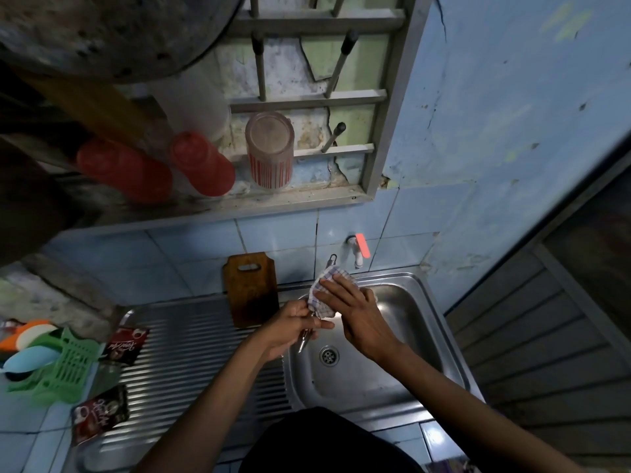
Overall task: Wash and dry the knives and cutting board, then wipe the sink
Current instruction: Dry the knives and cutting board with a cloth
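My left hand [293,322] grips the handle of a knife [305,339] over the left edge of the sink [403,336]; the fingers are curled round the handle, and its metal end shows below the palm, pointing down toward the drain [329,355]. The blade runs up and away from this hand and is covered by the cloth, so I cannot tell its condition.

My right hand [355,312] lies just right of the left hand, touching the cloth [321,295]. The fingers are extended and press the checked cloth flat against the blade; the thumb side is hidden, so I cannot tell whether the thumb closes under the fabric. The cloth sits between both hands, above the basin.

The cutting board [251,290] stands upright just beyond my left hand, leaning on the tiled wall, its lower edge on the ribbed drainboard [191,353]. A metal handle with a hanging hole [332,260] shows beyond the cloth, near the tap [356,250], which is mounted on the wall beyond my right hand.

Well left of my left hand, two dark sachets [112,380] lie on the drainboard, and a green plastic rack [65,367] holding coloured utensils sits on the desk [30,421]. Above, on the window ledge, a striped tumbler [269,151] and two red cups [164,169] are stored inverted or on their sides.
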